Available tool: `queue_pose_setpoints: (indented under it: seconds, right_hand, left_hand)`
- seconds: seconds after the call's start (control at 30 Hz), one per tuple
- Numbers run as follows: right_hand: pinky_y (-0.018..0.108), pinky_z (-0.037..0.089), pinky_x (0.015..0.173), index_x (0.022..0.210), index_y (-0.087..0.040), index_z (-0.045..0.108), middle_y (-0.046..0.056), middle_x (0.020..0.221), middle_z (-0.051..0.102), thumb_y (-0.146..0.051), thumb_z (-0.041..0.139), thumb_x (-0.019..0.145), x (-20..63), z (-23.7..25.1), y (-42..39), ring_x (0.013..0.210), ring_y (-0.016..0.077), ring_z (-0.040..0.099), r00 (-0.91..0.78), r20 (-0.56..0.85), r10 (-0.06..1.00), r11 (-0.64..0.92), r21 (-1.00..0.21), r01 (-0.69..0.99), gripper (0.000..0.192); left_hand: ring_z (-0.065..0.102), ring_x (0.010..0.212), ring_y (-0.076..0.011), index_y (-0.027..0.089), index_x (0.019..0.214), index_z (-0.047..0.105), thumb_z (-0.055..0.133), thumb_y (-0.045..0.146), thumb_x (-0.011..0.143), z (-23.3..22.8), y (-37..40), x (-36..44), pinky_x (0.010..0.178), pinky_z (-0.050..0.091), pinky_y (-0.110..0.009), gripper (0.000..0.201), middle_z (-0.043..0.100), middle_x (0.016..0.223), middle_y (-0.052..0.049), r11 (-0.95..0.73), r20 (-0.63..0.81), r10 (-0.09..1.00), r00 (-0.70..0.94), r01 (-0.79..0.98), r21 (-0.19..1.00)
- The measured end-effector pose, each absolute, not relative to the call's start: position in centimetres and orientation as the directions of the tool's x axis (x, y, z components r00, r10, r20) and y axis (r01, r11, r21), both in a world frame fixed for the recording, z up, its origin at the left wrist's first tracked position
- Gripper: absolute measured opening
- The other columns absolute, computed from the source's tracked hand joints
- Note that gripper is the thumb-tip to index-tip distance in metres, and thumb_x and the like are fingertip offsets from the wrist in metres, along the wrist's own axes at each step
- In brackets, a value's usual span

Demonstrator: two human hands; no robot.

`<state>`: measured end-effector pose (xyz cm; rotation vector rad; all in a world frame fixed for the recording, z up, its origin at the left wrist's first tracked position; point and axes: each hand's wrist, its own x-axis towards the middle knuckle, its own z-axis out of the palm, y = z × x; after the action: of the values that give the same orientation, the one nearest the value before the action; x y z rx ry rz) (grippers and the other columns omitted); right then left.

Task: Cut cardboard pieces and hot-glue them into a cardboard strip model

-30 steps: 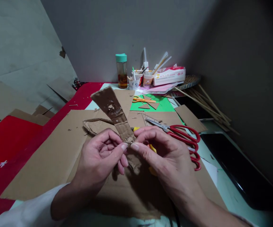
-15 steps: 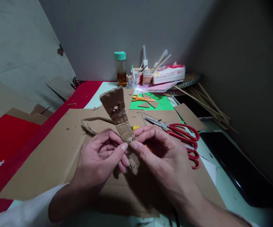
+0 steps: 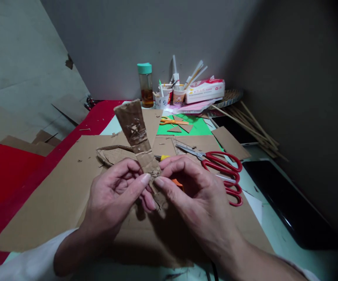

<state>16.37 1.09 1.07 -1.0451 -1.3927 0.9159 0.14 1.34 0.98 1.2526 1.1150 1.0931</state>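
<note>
A narrow strip of torn brown cardboard (image 3: 135, 130), wider at its top and with a small hole in it, is held up over the work surface. My left hand (image 3: 116, 195) pinches its lower part from the left, between thumb and fingers. From the right, the thumb and index finger of my right hand (image 3: 199, 195) pinch the same spot, where the cardboard looks creased and ragged. The two thumbtips nearly meet. Behind the hands lie a cardboard piece with a raised rim (image 3: 113, 152) and a yellow-handled tool (image 3: 163, 157), partly hidden.
Red-handled scissors (image 3: 223, 160) lie right of my hands on a large cardboard sheet (image 3: 52, 175). Farther back are orange scissors (image 3: 171, 121), a bottle (image 3: 146, 88), cups holding sticks (image 3: 179, 95) and a tissue pack (image 3: 205, 91). A black slab (image 3: 282, 203) and wooden sticks (image 3: 253, 128) lie at right.
The whole view has shifted slightly, with things appearing a little farther left. The cardboard strip tilts a bit more to the left; both hands keep their pinch on it.
</note>
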Motion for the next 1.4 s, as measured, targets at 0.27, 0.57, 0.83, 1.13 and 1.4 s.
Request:
queue_pose_setpoints:
  seconds: [0.27, 0.57, 0.83, 1.13, 1.4]
  right_hand:
    - [0.033, 0.057, 0.084, 0.101, -0.028, 0.071, 0.002, 0.102, 0.075, -0.021, 0.067, 0.094, 17.9, 2.2, 0.3, 0.095, 0.0191, 0.071, 0.089, 0.320, 0.943, 0.317, -0.947, 0.039, 0.011]
    - [0.037, 0.054, 0.082, 0.094, -0.027, 0.057, 0.001, 0.100, 0.067, -0.023, 0.074, 0.086, 17.4, 1.2, 0.8, 0.092, 0.0200, 0.066, -0.021, 0.249, 0.968, 0.250, -0.966, 0.061, 0.019]
    - [0.027, 0.052, 0.068, 0.097, -0.025, 0.055, -0.003, 0.089, 0.064, -0.013, 0.066, 0.091, 17.4, 0.9, 0.7, 0.074, 0.0111, 0.063, -0.095, 0.346, 0.934, 0.358, -0.913, 0.197, 0.017]
    - [0.024, 0.052, 0.069, 0.092, -0.024, 0.057, -0.004, 0.084, 0.066, -0.016, 0.066, 0.091, 17.5, 1.1, 0.7, 0.075, 0.0106, 0.063, -0.066, 0.274, 0.959, 0.281, -0.947, 0.156, 0.012]
    - [0.024, 0.054, 0.068, 0.093, -0.022, 0.059, -0.001, 0.084, 0.066, -0.016, 0.068, 0.084, 17.4, 0.5, 1.3, 0.074, 0.0122, 0.063, -0.039, 0.201, 0.979, 0.199, -0.979, -0.047, 0.014]
  left_hand:
    - [0.067, 0.052, -0.0127, 0.023, 0.077, 0.069, 0.072, 0.026, 0.090, 0.7, 1.8, -0.1, 0.054, 0.055, -0.021, 0.014, 0.073, 0.059, 0.003, -0.018, 0.021, 0.999, 0.030, -0.101, 0.995]
    - [0.066, 0.052, -0.0125, 0.024, 0.076, 0.067, 0.073, 0.029, 0.088, 0.6, 1.3, -0.1, 0.054, 0.055, -0.022, 0.014, 0.072, 0.059, 0.004, -0.004, 0.005, 0.999, 0.039, -0.026, 1.000]
    - [0.066, 0.057, -0.0118, 0.023, 0.079, 0.071, 0.069, 0.026, 0.091, 0.7, 1.4, 0.0, 0.059, 0.055, -0.021, 0.013, 0.070, 0.064, 0.003, -0.064, 0.049, 0.991, 0.128, 0.114, 0.991]
    - [0.068, 0.057, -0.0142, 0.027, 0.086, 0.073, 0.076, 0.037, 0.088, -0.3, 1.2, -0.5, 0.057, 0.055, -0.022, 0.010, 0.069, 0.066, 0.002, -0.041, 0.030, 0.992, 0.122, 0.092, 0.995]
    - [0.067, 0.061, -0.0142, 0.025, 0.088, 0.071, 0.078, 0.034, 0.087, 0.1, 1.9, -0.1, 0.063, 0.057, -0.022, 0.012, 0.069, 0.064, 0.003, 0.148, -0.105, 0.964, 0.246, -0.163, 0.976]
